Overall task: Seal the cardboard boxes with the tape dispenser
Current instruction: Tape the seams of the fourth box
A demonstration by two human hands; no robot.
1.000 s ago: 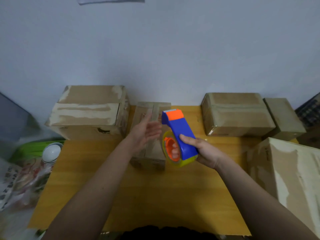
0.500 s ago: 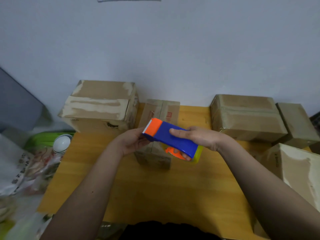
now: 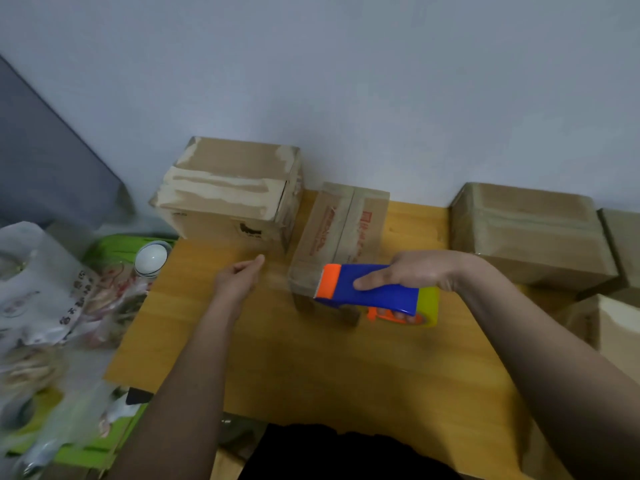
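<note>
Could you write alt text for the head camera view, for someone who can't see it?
A person's right hand grips a blue-and-orange plastic tape dispenser over a small brown cardboard box on a wooden table; the left hand hovers nearby.

The wooden table (image 3: 311,368) carries cardboard boxes — large (image 3: 232,192), narrow (image 3: 341,233), and wide (image 3: 526,233).

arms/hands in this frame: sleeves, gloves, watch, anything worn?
Both forearms are bare right up to the frame edge, with no sleeves showing. Left hand and right hand wear no gloves; no watch, ring or band is visible. Dark clothing shows at the bottom edge, between the arms.
</note>
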